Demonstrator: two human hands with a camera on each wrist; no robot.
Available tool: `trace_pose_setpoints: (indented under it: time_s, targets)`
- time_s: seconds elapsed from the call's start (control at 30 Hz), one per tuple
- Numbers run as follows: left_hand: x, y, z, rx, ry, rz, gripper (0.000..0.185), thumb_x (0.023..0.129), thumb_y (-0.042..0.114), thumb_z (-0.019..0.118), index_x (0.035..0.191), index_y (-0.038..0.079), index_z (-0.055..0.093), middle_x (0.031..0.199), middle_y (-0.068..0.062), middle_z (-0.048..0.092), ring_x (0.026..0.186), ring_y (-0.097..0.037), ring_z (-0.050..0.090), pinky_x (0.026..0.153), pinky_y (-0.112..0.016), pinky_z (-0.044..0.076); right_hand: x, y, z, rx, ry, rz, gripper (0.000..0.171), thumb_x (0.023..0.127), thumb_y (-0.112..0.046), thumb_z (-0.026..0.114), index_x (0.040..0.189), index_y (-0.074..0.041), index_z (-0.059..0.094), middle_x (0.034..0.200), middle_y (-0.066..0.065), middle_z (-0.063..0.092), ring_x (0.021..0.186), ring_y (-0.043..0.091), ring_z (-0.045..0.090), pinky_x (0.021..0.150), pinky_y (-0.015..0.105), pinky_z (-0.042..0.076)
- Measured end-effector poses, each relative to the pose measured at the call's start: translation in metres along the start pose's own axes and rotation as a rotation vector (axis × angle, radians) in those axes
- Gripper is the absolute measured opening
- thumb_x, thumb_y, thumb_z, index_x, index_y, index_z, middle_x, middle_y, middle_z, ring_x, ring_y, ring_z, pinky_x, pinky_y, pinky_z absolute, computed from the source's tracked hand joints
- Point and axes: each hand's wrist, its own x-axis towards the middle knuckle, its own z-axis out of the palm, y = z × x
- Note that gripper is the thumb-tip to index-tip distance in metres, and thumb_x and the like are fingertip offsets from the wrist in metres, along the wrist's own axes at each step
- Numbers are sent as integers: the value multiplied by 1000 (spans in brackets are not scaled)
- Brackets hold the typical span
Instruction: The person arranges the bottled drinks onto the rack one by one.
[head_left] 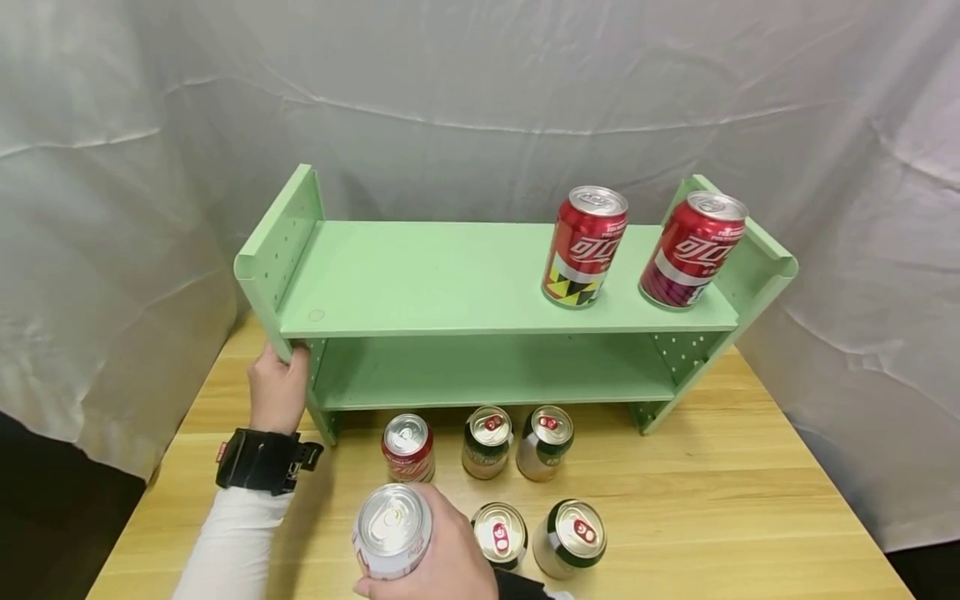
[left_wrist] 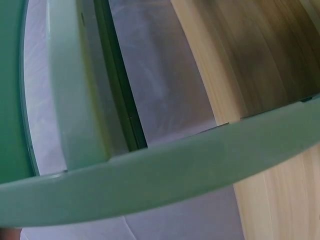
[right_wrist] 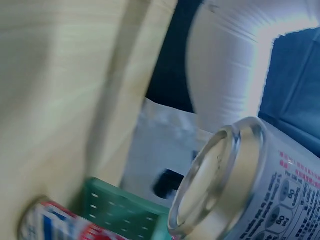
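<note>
Upright, a silver-topped white can (head_left: 392, 531) is gripped by the right hand (head_left: 442, 550) — fingers curled round it — while the green shelf (head_left: 450, 283) is held by the left hand (head_left: 276, 390).

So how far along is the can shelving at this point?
Two red cans already stand on the green shelf's top board. The right hand grips a white can; the left hand holds the shelf's side. Five cans remain on the table.

Pale wrinkled sheet (head_left: 480, 83) draped behind a light wooden table (head_left: 750, 500), dark floor at the corners.
</note>
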Motion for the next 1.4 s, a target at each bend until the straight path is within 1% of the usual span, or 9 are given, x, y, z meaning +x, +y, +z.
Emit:
trace_pose_setpoints:
  time_s: [0.13,0.3,0.43,0.57,0.67,0.8,1.1,1.27,1.4]
  targets:
    - [0,1,0,2,-4,2,15,92,14,44,79,6,43,59,-3,28,54,-18,36,50,-26,28,2,-16,-9,-6,-17,-30,70,59,-31,89,118,-20,54,102,-10,63,92,2,59,84,27,48]
    - [-1,1,0,2,-10,-7,13,92,13,44,81,5,44,60,-4,27,59,-23,40,52,-26,30,4,-33,-23,-6,-44,-89,68,59,-27,89,117,-22,55,101,-10,64,92,3,59,86,26,47]
    - [-1,1,-1,-2,-3,0,14,92,13,44,81,5,45,59,-3,28,59,-22,41,51,-26,31,4,-45,-35,7,-83,-118,67,60,-25,88,117,-24,53,102,-9,63,94,4,60,87,26,46]
    - [0,2,-2,-14,10,25,15,91,12,45,79,5,45,57,-2,28,58,-21,40,50,-26,30,8,-55,-48,43,-136,-147,67,61,-19,87,118,-23,53,104,-7,64,96,6,60,89,26,46]
    - [0,1,-3,-16,14,37,15,91,12,46,77,5,44,56,-2,28,55,-20,38,49,-26,30,14,-61,-57,55,-167,-202,68,61,-14,86,120,-21,52,106,-4,64,98,8,61,90,27,47]
    - [0,2,-3,-3,12,27,15,91,13,46,77,6,44,56,-2,29,54,-20,38,48,-26,31,20,-68,-68,96,-207,-243,68,62,-6,84,120,-16,52,109,1,64,100,11,61,90,30,47]
    - [0,2,-2,8,10,10,15,91,13,46,79,5,46,56,-4,33,55,-22,40,49,-27,33,31,-90,-93,132,-228,-246,73,60,-2,82,124,-8,48,113,9,60,102,17,60,89,34,49]
    - [-1,1,-2,8,14,17,11,90,12,46,85,3,50,58,-9,41,57,-24,44,50,-27,36,45,-99,-104,93,-235,-291,75,58,-1,81,124,-5,48,113,10,61,102,18,60,90,35,49]
    - [-3,3,-2,3,20,15,12,90,11,47,85,2,51,60,-11,46,57,-22,45,49,-24,37,57,-105,-112,61,-247,-296,74,58,-1,81,124,-4,48,112,10,62,102,17,61,90,35,49]
